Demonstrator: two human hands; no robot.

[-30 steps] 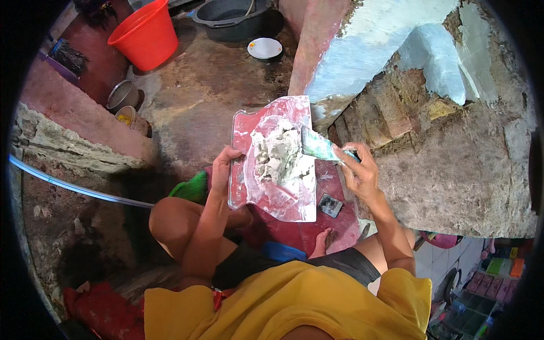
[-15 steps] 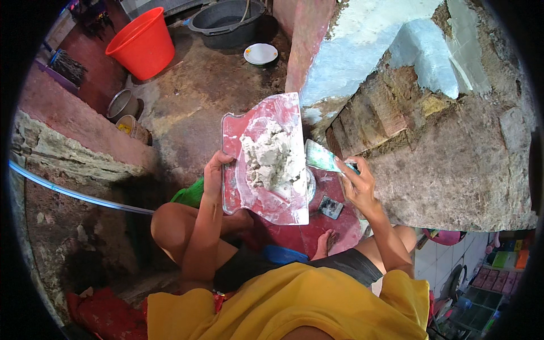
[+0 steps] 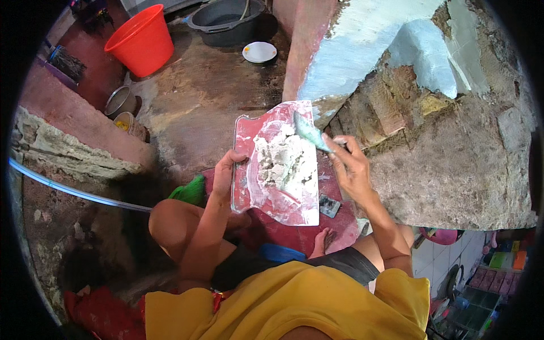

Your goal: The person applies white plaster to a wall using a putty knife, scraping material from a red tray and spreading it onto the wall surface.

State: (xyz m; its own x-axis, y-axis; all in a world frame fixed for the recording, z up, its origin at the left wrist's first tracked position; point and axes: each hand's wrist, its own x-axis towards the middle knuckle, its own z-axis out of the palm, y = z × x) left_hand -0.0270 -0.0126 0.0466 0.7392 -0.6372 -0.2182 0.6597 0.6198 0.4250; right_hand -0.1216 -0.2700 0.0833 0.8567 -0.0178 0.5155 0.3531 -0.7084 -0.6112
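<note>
My left hand (image 3: 229, 165) grips the left edge of a red board (image 3: 245, 190), thumb on top. A heap of whitish-grey plaster (image 3: 277, 156) lies on the board, with smears around it. In my right hand (image 3: 352, 165) is a putty knife (image 3: 309, 134) with a pale green, plaster-coated blade. Its blade is over the board's upper right part, beside the plaster heap; whether it touches the board I cannot tell. Below the board's right edge, a small dark rectangular block (image 3: 329, 205) rests on the red floor.
A wall (image 3: 442, 164) with bare, broken plaster and a pale blue patch rises at the right. Farther off are a red bucket (image 3: 144, 45), a black basin (image 3: 224, 25) and a white plate (image 3: 259, 52). A blue hose (image 3: 79, 192) crosses the left side.
The board has shifted a little to the right. My right hand has moved up and left, bringing the putty knife from beside the board's right edge over its upper right part.
</note>
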